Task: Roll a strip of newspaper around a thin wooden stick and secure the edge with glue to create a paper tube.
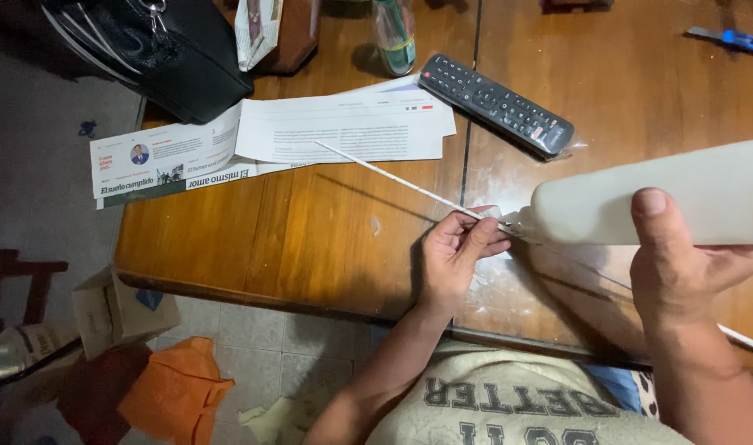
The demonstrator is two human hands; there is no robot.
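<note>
My left hand pinches a long thin rolled paper stick that slants up and left across the wooden table. My right hand grips a large whitish squeeze bottle held sideways. The bottle's nozzle touches the stick right by my left fingertips. Whitish smears mark the table under the bottle.
Strips of newspaper lie at the table's far left. A black remote rests behind the stick, a black bag at the corner, a small bottle and a blue cutter at the back. An orange cloth and a cardboard box sit on the floor.
</note>
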